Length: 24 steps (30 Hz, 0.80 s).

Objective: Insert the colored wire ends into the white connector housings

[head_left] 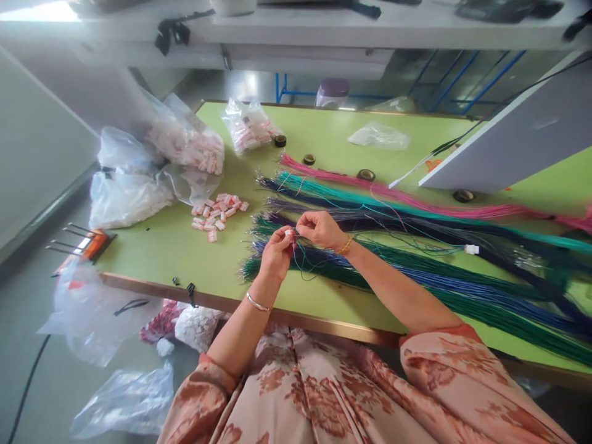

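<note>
Between the thumb and fingers of my left hand (276, 251) is a small white connector housing (290, 233) with a pinkish part. My right hand (321, 229) is pinched at the connector's right side on a thin wire, whose tip is hidden by the fingers. Thin green and pale wires (303, 262) hang in a loop below the two hands. Under and beyond them lie long bundles of wires: green (416, 295), blue (407, 271), dark grey, teal (342, 194) and pink (416, 200), with metal-tipped ends to the left. A pile of loose connectors (217, 213) lies left of my hands.
Plastic bags of connectors (198, 148) stand at the table's left and back. Black tape rolls (366, 175) sit behind the wires. Another white connector (472, 249) lies on the bundles at right. A grey panel (509, 135) rises at the right, and a shelf (324, 34) crosses overhead.
</note>
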Tool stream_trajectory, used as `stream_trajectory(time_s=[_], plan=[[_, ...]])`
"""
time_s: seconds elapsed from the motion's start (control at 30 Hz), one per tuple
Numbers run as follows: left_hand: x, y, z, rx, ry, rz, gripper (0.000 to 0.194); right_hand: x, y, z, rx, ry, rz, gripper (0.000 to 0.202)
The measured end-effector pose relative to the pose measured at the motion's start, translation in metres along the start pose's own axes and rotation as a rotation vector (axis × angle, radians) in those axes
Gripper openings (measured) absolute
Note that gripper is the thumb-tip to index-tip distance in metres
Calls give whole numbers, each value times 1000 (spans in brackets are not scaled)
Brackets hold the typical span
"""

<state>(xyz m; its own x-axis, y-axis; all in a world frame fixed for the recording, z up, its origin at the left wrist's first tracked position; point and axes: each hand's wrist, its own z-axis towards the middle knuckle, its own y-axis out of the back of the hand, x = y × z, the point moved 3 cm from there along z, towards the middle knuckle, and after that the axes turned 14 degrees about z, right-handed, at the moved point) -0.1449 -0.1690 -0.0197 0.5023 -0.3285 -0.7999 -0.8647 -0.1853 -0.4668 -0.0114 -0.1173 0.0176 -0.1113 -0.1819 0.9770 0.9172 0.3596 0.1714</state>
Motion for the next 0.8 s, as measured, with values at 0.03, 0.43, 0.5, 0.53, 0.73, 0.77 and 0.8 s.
stream_trajectory(time_s=[0.03, 0.43, 0.5, 0.53, 0.73, 0.77, 0.8], plan=[[0, 0, 0, -1, 7, 4, 26, -2, 0, -3, -7, 10, -20, 19], [-1, 0, -1, -9, 53, 23, 28, -3, 0, -14, -40, 90, -310, 19], [-1, 0, -1, -9, 47, 31, 29, -3, 0, -14, -40, 81, -327, 19], [0, 1, 0, -6, 42, 33, 30, -4, 0, -14, -37, 77, -335, 20], [2, 2, 2, -3, -11, 46, 31, -5, -1, -14, -17, 63, -326, 21], [3, 2, 2, -12, -20, 51, 32, -5, -2, -14, -7, 64, -318, 21], [4, 2, 2, -20, -28, 59, 32, -5, -3, -14, 10, 66, -310, 21]])
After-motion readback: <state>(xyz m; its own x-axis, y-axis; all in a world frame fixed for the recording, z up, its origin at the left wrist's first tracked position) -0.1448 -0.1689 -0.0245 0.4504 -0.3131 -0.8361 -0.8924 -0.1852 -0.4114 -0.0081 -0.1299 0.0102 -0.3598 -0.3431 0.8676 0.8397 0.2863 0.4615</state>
